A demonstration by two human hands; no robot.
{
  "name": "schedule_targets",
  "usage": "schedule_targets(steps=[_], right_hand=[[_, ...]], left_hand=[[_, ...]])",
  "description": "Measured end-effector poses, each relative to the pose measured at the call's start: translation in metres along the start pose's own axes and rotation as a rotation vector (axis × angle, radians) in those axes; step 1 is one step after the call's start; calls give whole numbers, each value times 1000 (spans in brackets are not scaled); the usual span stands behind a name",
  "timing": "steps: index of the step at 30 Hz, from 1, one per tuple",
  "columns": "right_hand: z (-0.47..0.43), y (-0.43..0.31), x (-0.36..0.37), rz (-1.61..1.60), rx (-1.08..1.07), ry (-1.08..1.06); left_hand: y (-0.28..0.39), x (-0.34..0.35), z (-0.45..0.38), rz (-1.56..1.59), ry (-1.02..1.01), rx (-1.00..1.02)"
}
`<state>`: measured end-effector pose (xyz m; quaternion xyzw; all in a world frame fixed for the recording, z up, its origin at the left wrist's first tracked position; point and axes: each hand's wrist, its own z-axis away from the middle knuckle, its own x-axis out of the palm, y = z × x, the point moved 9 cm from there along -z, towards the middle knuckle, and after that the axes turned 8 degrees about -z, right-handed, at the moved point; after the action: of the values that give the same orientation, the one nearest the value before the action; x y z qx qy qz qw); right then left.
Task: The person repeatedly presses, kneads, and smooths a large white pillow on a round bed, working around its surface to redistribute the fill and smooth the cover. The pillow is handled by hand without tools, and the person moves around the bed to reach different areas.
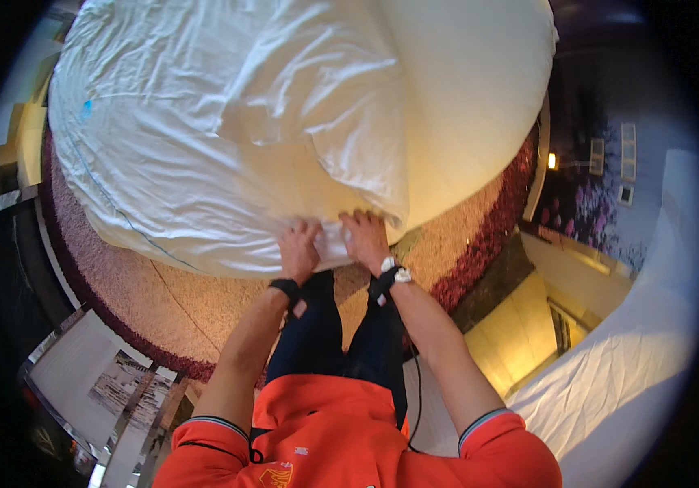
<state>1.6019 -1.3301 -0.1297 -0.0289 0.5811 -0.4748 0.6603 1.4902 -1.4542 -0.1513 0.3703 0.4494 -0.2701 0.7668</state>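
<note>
A white wrinkled bed cover (173,140) lies over the left and middle of a large mattress (465,110), whose smooth cream surface shows bare at the right. My left hand (299,249) is on the cover at the near edge of the bed, fingers curled into the cloth. Close beside it, my right hand (366,239) grips the cloth near the cover's right corner, with the knuckles up. A short stretch of cloth runs between both hands. The fingertips are partly hidden in the fabric. Dark bands circle both wrists.
Beneath the bed spreads a round pinkish rug (185,299) with a dark red shaggy border (483,256). A glossy cabinet (93,372) stands at lower left. White cloth (618,354) hangs or lies at lower right. A lit wall lamp (552,161) shows by a floral mural (593,207). A dark cable (418,390) runs beside my leg.
</note>
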Motion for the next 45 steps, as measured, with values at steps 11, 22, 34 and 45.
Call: schedule_targets(steps=[11, 22, 34, 45], right_hand=[[-58, -32, -157, 46, -175, 461], [-28, 69, -186, -291, -123, 262], [-37, 121, -269, -303, -100, 508], [-112, 54, -311, -123, -25, 201]], left_hand=[[11, -40, -103, 1344, 48, -563], [-30, -37, -199, 1961, 454, -439], [164, -34, -182, 1197, 713, -416], [266, -13, -212, 943, 390, -336]])
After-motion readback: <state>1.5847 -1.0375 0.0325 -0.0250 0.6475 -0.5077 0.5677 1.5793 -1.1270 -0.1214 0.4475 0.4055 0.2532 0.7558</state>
